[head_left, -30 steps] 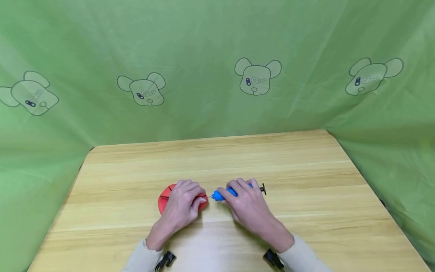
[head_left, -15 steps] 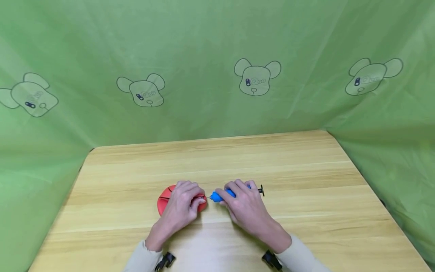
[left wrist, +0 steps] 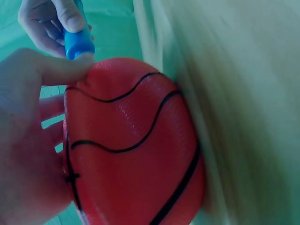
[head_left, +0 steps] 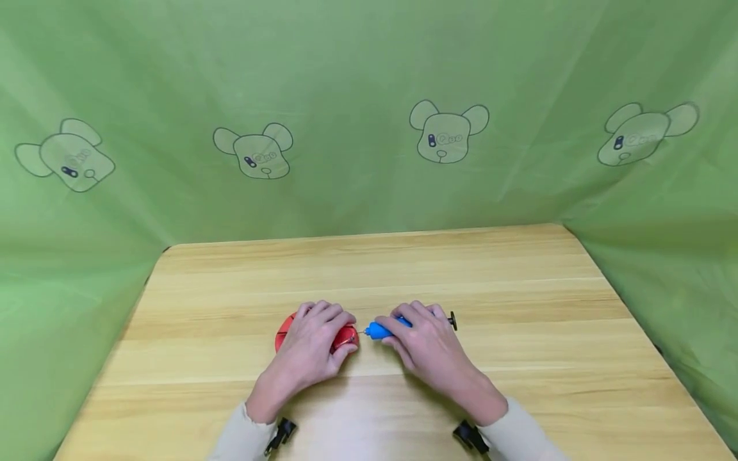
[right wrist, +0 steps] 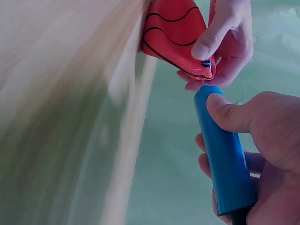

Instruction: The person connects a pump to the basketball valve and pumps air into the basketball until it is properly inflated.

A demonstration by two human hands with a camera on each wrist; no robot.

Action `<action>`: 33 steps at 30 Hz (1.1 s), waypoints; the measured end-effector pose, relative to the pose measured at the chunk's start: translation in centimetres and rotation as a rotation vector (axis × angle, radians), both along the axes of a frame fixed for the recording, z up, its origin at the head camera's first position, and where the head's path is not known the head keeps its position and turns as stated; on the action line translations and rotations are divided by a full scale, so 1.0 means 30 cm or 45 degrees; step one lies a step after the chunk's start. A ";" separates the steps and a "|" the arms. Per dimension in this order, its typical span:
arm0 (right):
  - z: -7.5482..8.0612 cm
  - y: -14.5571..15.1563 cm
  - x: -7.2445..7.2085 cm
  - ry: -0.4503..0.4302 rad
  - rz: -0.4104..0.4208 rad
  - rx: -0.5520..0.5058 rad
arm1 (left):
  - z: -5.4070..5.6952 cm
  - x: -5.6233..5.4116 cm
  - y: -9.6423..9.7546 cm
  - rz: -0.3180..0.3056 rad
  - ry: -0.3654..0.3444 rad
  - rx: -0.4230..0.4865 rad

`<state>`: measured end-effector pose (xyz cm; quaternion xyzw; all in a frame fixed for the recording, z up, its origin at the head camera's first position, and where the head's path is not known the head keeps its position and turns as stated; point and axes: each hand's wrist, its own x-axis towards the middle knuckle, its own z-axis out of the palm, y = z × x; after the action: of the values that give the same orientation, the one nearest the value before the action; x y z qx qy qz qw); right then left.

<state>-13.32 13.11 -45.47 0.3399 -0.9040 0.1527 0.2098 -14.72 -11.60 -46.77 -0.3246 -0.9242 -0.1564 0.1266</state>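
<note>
A soft, partly collapsed red ball with black lines (head_left: 346, 337) is gripped by my left hand (head_left: 311, 339), its thumb and fingers around the side nearest the pump. In the left wrist view the ball (left wrist: 136, 126) has a dented, flattened shape. My right hand (head_left: 429, 342) holds a blue hand pump (right wrist: 225, 150), thumb along the barrel and fingers wrapped beneath. A thin needle (right wrist: 203, 80) runs from the pump's nose to the ball's edge, beside the left fingertips. The pump's black handle (head_left: 453, 321) sticks out past the right hand.
Both hands work low over a wooden table (head_left: 369, 269). A green sheet with printed bear heads (head_left: 346, 192) hangs behind the table and along its sides. Black camera mounts (head_left: 471, 436) sit at the wrists.
My left thumb has moved away from the fingers, and more of the ball's red end shows between them. The right hand keeps hold of the pump. The head view has shifted slightly.
</note>
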 end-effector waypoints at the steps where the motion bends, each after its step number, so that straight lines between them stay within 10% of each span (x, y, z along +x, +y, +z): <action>1: -0.001 -0.001 0.000 0.001 0.000 0.000 | 0.002 0.001 -0.002 0.008 -0.013 -0.033; 6: 0.004 -0.006 0.002 0.016 0.009 0.034 | 0.004 0.001 -0.009 0.015 -0.071 -0.083; 12: 0.024 -0.005 0.007 0.005 0.019 0.078 | -0.004 -0.015 -0.024 -0.057 -0.118 0.130; 33: 0.004 0.006 0.001 0.021 0.093 0.012 | -0.039 -0.014 0.006 -0.118 0.201 0.267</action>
<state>-13.30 13.30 -45.34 0.3748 -0.8899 0.1532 0.2101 -15.14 -11.42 -47.95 -0.3631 -0.8741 -0.2317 0.2247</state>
